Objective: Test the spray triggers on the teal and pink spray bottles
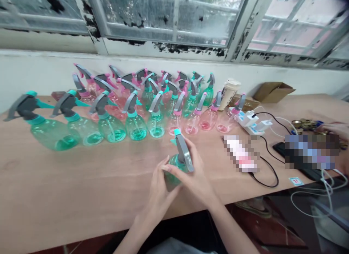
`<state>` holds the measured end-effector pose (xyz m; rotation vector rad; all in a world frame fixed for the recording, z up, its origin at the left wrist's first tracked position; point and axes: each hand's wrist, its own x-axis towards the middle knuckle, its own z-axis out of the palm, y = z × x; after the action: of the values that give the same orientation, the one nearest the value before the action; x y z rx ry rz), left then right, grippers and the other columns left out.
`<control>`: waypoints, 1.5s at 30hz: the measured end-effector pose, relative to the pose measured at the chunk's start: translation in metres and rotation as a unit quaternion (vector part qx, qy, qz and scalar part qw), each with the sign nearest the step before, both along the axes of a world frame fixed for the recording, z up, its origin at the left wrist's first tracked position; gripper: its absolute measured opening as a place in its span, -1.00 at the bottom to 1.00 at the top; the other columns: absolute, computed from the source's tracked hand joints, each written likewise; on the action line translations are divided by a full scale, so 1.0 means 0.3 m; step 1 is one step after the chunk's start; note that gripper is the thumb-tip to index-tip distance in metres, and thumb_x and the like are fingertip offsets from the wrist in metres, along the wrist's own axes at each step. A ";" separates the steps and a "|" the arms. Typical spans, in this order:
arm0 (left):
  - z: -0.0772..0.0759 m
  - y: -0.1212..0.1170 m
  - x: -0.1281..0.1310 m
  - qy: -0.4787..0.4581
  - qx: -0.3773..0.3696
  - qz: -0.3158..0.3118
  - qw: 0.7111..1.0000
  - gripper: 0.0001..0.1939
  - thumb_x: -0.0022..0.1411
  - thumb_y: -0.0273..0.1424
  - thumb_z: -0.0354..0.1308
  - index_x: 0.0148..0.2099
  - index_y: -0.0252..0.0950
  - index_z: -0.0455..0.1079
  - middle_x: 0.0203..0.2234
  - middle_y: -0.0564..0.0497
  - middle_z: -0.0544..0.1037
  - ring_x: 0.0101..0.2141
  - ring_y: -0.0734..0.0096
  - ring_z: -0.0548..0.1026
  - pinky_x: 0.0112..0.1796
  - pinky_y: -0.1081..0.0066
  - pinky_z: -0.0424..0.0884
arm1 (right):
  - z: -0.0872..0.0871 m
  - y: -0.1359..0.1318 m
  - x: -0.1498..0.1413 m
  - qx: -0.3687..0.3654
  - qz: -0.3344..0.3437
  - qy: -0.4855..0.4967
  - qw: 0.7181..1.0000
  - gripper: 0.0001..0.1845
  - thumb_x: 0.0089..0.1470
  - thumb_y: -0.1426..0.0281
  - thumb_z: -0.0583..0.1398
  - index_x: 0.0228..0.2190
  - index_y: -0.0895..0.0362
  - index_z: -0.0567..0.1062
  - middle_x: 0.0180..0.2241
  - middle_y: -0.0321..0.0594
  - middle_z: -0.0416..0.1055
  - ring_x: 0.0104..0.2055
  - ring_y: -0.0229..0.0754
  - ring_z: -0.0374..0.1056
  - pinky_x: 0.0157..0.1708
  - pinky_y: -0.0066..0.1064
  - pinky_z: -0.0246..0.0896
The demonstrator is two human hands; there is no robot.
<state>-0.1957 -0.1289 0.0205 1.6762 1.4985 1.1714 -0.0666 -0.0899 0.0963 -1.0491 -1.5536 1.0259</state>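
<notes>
Between my two hands is a green spray bottle (174, 174) with a grey and turquoise trigger head. My left hand (160, 181) wraps round the left side of its clear body. On the right, my right hand (193, 170) grips the bottle close to the trigger head, its thumb across the front. The bottle is close to the table's front edge; whether its base touches the wood is hidden by my hands. Beyond it stands a front row of more spray bottles, green ones (136, 128) to the left and pink ones (208, 117) to the right.
Several more bottles crowd behind the front row by the wall. A paper cup (229, 92), a cardboard box (274, 91), a power strip (249, 123) and a phone (240, 154) with a black cable lie to the right. Another person's hand (336, 129) is by brass fittings (305, 124).
</notes>
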 end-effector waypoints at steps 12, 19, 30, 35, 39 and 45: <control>0.035 -0.007 -0.177 0.178 0.014 -0.088 0.980 -0.20 0.32 -0.06 0.13 0.42 -0.05 -0.23 0.36 -0.13 0.05 0.30 0.03 0.10 0.21 -0.01 0.13 | -0.016 0.067 -0.020 0.143 -0.054 -0.054 0.987 -0.77 0.09 0.46 0.19 -0.17 0.10 0.36 -0.34 -0.30 0.35 -0.39 -0.26 0.30 -0.31 -0.36 0.27; -0.007 0.138 -0.383 0.412 0.094 -0.117 0.899 -0.39 0.41 -0.06 -0.04 0.32 -0.36 0.12 0.30 -0.29 0.18 0.30 0.01 0.09 0.23 -0.06 0.04 | -0.003 0.098 0.011 0.103 0.027 -0.061 0.992 -0.76 0.16 0.33 0.21 -0.11 0.09 0.45 -0.31 -0.27 0.43 -0.46 -0.31 0.32 -0.36 -0.41 0.29; -0.035 0.239 -0.323 0.401 0.130 -0.095 0.902 -0.55 0.40 -0.22 -0.01 0.17 -0.42 0.30 0.17 -0.33 0.35 0.18 -0.06 0.29 0.16 -0.06 0.20 | -0.024 0.121 0.006 0.128 0.045 -0.049 0.990 -0.94 0.17 0.35 0.20 -0.35 0.06 0.45 -0.43 -0.34 0.40 -0.45 -0.29 0.39 -0.40 -0.45 0.30; -0.046 0.246 -0.329 0.391 0.140 -0.091 0.905 -0.55 0.41 -0.18 -0.03 0.17 -0.38 0.31 0.17 -0.29 0.36 0.18 -0.03 0.30 0.16 -0.06 0.19 | -0.022 0.124 0.009 0.057 0.095 -0.017 0.994 -0.70 0.19 0.32 0.19 -0.03 -0.01 0.42 -0.09 -0.20 0.49 -0.32 -0.22 0.48 -0.22 -0.34 0.40; -0.049 0.247 -0.327 0.385 0.142 -0.089 0.907 -0.55 0.42 -0.18 -0.05 0.16 -0.40 0.32 0.17 -0.30 0.36 0.18 -0.04 0.29 0.15 -0.05 0.22 | -0.021 0.118 0.005 0.085 0.083 -0.029 0.992 -0.63 0.16 0.39 0.19 0.02 -0.03 0.41 0.00 -0.19 0.46 -0.02 -0.11 0.45 0.01 -0.25 0.34; -0.051 0.244 -0.328 0.383 0.134 -0.088 0.910 -0.54 0.43 -0.17 -0.06 0.17 -0.39 0.31 0.17 -0.28 0.36 0.17 -0.04 0.31 0.14 -0.05 0.22 | -0.002 0.110 -0.010 0.125 0.070 -0.049 0.988 -0.61 0.06 0.51 0.13 -0.05 0.03 0.43 -0.02 -0.15 0.46 -0.03 -0.08 0.44 -0.03 -0.22 0.34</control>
<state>-0.2940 -0.0559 0.0054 2.5999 1.6015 0.6534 -0.0695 -0.0568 0.0957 -0.8362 -1.8049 0.8545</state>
